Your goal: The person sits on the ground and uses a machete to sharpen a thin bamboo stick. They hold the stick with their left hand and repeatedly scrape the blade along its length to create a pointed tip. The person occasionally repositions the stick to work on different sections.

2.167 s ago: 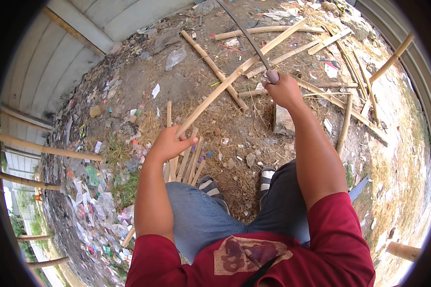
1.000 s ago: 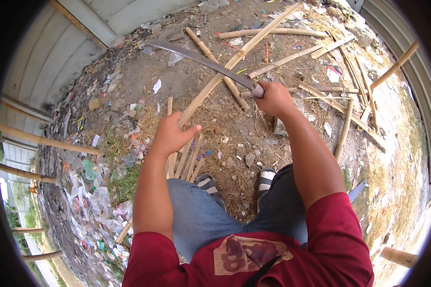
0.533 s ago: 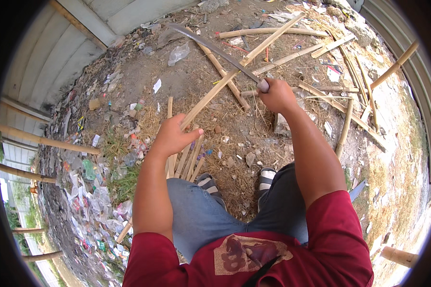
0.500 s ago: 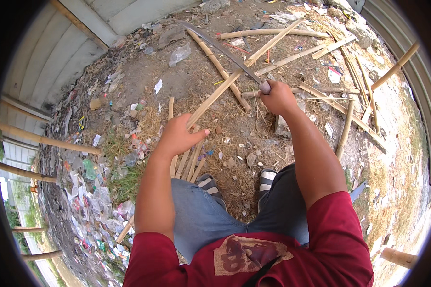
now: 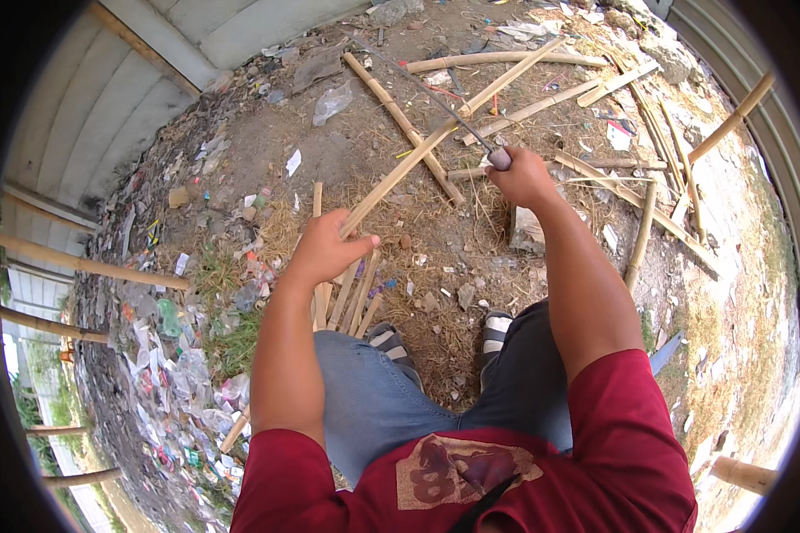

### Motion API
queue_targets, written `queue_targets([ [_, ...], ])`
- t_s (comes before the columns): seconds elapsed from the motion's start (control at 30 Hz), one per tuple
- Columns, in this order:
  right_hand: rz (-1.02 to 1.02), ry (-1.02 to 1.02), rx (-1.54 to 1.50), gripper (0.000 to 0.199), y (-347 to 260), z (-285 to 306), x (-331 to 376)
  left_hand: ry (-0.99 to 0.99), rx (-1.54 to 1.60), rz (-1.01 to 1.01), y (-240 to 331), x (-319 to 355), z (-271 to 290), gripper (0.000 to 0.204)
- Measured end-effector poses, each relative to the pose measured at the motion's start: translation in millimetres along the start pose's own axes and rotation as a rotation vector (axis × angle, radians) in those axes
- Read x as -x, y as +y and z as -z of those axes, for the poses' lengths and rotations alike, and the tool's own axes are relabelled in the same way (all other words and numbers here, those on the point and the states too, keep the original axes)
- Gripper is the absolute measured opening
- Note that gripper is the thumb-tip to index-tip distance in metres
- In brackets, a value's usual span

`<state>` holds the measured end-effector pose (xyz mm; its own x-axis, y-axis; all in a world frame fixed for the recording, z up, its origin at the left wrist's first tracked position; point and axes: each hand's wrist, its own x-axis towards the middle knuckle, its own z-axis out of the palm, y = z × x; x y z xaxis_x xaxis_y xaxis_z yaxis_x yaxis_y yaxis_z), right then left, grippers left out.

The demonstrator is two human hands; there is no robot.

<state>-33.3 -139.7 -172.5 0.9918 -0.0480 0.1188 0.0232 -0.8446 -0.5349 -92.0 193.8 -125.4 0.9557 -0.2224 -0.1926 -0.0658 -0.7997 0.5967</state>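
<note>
My left hand (image 5: 322, 249) is closed round the near end of a long split bamboo strip (image 5: 396, 173), its thumb pointing right. The strip slants away up to the right and passes over a bamboo piece (image 5: 396, 111) on the ground. In my right hand (image 5: 524, 180) is a machete (image 5: 500, 159), gripped by its pale handle. Its long dark blade reaches away to the upper left and crosses the strip near mid-length, turned so that it looks thin. Whether blade and strip touch, I cannot tell.
Several cut bamboo strips (image 5: 351, 302) lie by my left knee. More bamboo pieces (image 5: 640, 213) are scattered at the right, near a stone block (image 5: 526, 229). A bluish blade (image 5: 666, 353) lies beside my right leg. Plastic litter (image 5: 182, 373) covers the left ground, beneath a pale wall (image 5: 116, 115).
The machete's blade has turned from showing its broad side to looking thin. My right hand has shifted slightly right, while my left hand and the strip have moved slightly left.
</note>
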Motion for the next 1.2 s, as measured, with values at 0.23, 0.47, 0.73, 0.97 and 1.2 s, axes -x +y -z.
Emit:
queue_targets([
  [0.23, 0.118, -0.081, 0.007, 0.020, -24, -2, 14, -0.008, 0.078, 0.074, -15, -7, -4, 0.040],
  [0.47, 0.155, -0.088, 0.144, 0.017, -24, 17, 7, -0.001, 0.115, 0.058, -17, 10, 10, 0.050],
  [0.73, 0.030, -0.061, 0.029, 0.022, -21, 11, 15, -0.025, 0.005, 0.055, -20, -2, 1, 0.048],
  [0.97, 0.269, -0.103, 0.165, 0.017, -29, 18, 12, 0.021, 0.049, 0.034, -19, 11, 10, 0.043],
  [1.2, -0.229, 0.096, -0.237, 0.030, 20, 15, -5, 0.045, 0.039, 0.090, -26, 13, 15, 0.038],
])
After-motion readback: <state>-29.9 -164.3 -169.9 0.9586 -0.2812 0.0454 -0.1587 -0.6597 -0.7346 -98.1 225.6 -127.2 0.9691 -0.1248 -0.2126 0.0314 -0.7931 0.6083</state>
